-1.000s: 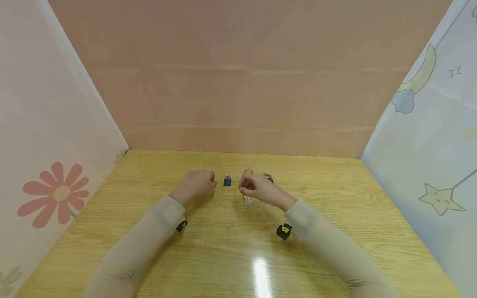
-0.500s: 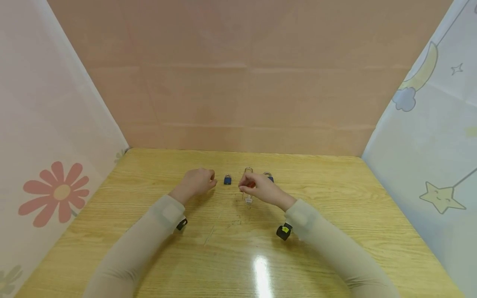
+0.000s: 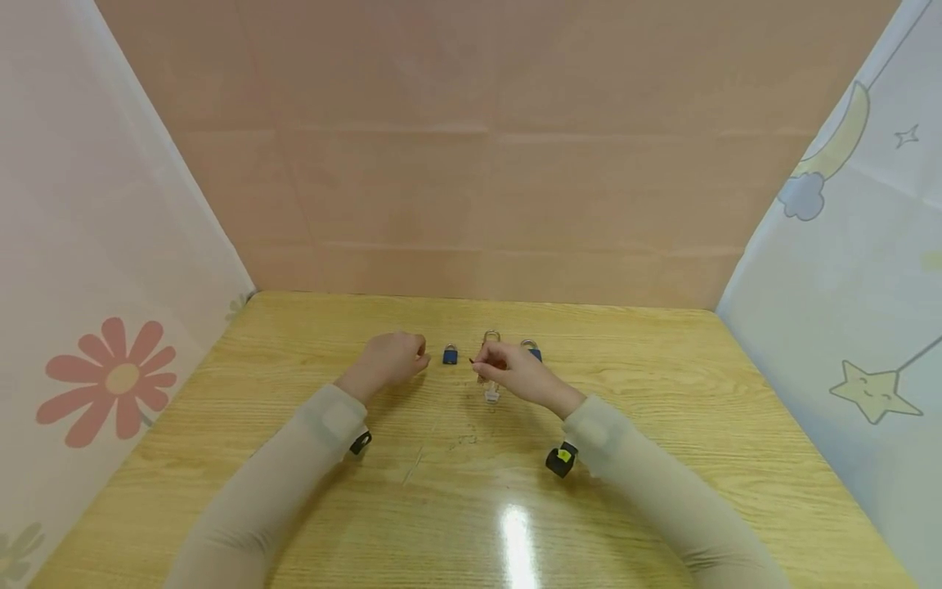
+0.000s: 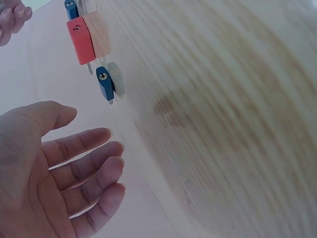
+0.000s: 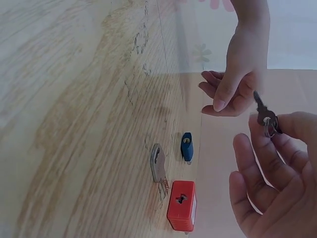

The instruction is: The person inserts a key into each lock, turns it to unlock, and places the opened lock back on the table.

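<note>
My right hand (image 3: 518,372) pinches a small dark key (image 5: 265,115) with a ring through its head, between thumb and index finger. The key's blade points up and away from the fingertips. Below this hand stands a red padlock (image 5: 181,206) with its keyhole facing me, mostly covered in the head view. A silver key (image 5: 157,163) lies on the table in front of it. To the left is a small blue padlock (image 3: 450,356), and a larger blue padlock (image 3: 535,355) shows partly behind my right hand. My left hand (image 3: 390,357) is held beside the small padlock, fingers loosely bent around nothing.
The wooden table (image 3: 353,515) carries some scuff marks at its middle. A tan backdrop (image 3: 471,204) rises along its far edge, with a patterned sheet (image 3: 132,245) at the left and another patterned sheet (image 3: 876,270) at the right.
The right fingers have shifted slightly; a small dark tip now shows at their left, where a thin end hung below them before. The left hand has stayed in place.
</note>
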Motion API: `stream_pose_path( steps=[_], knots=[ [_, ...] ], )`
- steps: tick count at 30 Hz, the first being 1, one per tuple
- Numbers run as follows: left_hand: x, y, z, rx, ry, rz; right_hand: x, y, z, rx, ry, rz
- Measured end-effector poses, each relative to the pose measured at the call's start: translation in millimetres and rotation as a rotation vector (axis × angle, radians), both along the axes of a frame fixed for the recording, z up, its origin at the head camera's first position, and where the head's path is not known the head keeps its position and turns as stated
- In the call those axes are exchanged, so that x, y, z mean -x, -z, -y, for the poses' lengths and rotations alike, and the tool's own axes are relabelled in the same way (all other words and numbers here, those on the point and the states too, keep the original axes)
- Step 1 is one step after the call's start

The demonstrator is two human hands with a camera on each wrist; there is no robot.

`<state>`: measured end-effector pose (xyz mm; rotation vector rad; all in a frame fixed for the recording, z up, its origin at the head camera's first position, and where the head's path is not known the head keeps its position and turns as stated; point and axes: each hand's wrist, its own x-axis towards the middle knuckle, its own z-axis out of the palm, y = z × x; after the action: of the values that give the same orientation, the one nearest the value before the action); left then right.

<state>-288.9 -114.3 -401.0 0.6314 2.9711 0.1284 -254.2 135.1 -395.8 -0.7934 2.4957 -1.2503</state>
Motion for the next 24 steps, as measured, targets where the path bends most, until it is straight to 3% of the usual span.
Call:
stream_pose_path(
  steps=[9,13,18,24],
  knots=[
    [3.3,0.0,-1.7,0.011,0.017,-0.006,-1.8,0.4,1,-0.016,-0.021,0.009],
    [8.3,-2.8,-6.5,-0.013,0.012,0.022,-3.0,-0.6,1,-0.017,-0.026,0.004],
    [20.5,-5.5,-13.0,-0.079,-0.039,0.111,-5.8,-4.5,4,-0.015,-0.034,0.014],
    [36.9,0.1,-23.1,-0.142,-0.124,0.270,-2.8,0.9,4,-0.024,-0.047,0.021]
  ],
)
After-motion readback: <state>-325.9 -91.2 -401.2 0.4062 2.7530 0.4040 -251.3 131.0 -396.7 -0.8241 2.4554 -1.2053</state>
